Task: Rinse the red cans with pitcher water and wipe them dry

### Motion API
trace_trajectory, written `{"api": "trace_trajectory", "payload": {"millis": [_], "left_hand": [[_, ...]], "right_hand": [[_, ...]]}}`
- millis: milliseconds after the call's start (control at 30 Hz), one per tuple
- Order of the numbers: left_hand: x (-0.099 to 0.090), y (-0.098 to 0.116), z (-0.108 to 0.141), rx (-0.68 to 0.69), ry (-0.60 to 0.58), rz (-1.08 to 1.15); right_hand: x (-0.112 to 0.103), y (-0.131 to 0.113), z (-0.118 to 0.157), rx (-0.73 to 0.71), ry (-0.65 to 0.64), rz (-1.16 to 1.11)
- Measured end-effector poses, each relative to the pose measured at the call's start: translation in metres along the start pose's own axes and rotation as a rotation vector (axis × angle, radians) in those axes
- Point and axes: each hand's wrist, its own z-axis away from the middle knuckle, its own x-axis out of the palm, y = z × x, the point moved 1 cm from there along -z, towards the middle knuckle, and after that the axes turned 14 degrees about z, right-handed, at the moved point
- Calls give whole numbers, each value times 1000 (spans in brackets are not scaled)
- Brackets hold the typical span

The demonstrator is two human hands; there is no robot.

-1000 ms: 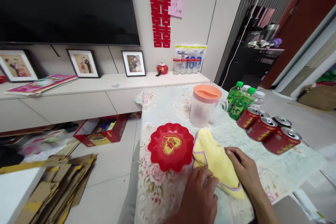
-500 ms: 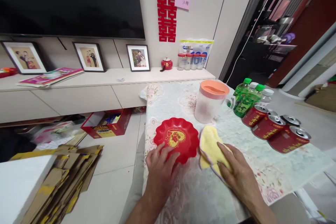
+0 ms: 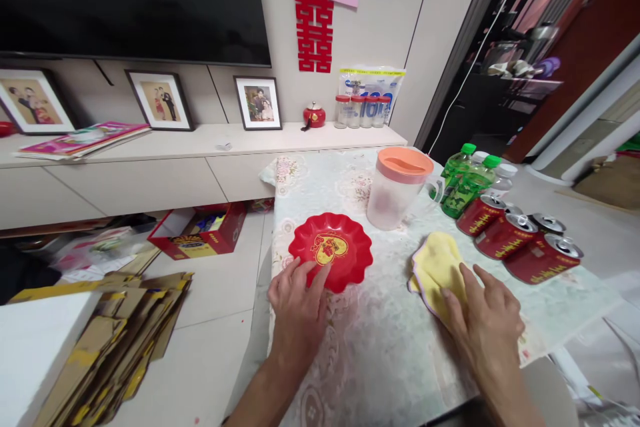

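A red plate (image 3: 354, 250) with a scalloped rim and a gold heart-shaped print lies on the floral tablecloth (image 3: 370, 347). My left hand (image 3: 301, 300) is at its near-left edge, fingers apart and fingertips over the rim; the thumb lies toward the plate's near side. On the right, a yellow cloth (image 3: 437, 267) with purple edging lies crumpled on the table. My right hand (image 3: 487, 313) is over the cloth's right side, its fingers spread and not closed around it. Part of the cloth is hidden beneath this hand.
Behind the plate stands a frosted pitcher (image 3: 393, 197) with an orange lid. Red cans (image 3: 543, 257) and green-capped bottles (image 3: 467, 187) crowd the table's right side. A low white cabinet (image 3: 190, 173) runs along the wall. Flattened cardboard (image 3: 115, 340) lies on the floor at left.
My right hand has moved the yellow cloth rightward, away from the plate, and its fingers have loosened and spread. My left hand's fingers have drawn back from the plate's inside toward its rim.
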Motion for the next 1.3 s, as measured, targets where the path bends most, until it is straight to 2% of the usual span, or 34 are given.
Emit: {"api": "trace_trajectory", "payload": {"millis": [67,133,233,300,367,433,500,567,667,800,900,1167,1300], "left_hand": [[-6,10,1,-12,28,-12],[-12,19,3,-36,27,-1],[-17,29,7,-89,-34,62],[-17,33,10,-121,-89,121],[-16,36,13,-152,-122,155],[-15,38,15,-197,-102,146],[-15,39,16,-238,-33,106],[-15,38,18,-250,37,64],[-12,33,20,-177,36,31],[-3,23,25,-88,18,10],[3,22,28,-64,28,0],[3,26,28,-66,12,38],[2,31,28,-137,-9,47]], "right_hand": [[-12,-18,1,-59,95,-122],[-21,-40,7,-127,110,-246],[-26,-76,28,-183,8,-396],[-23,-98,47,-155,-81,-450],[-20,-114,61,-164,-139,-467],[-20,-123,69,-164,-169,-436],[-24,-124,68,-140,-138,-419],[-29,-122,63,-100,-53,-436],[-31,-120,55,-61,25,-428],[-23,-120,53,-98,-39,-372],[-18,-118,55,-123,-20,-355],[-23,-115,52,-126,-64,-338],[-21,-115,54,-136,-68,-336]]}}
